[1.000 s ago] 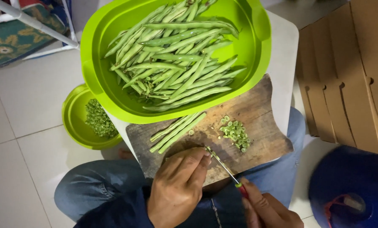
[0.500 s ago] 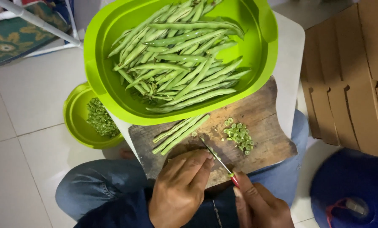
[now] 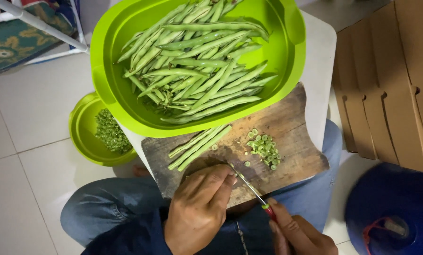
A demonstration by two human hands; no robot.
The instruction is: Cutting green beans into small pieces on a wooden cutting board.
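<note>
Left hand pins beans on board's near edge | right hand grips knife closed, blade just right, crossing their length.

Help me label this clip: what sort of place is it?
Probably a home floor used as a kitchen spot: white floor tiles, a worn wooden cutting board on a lap, and a lime-green plastic tub of long green beans.

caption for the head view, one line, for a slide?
Left hand steadies on the wooden cutting board while right hand holds a knife beside chopped green beans.
</note>
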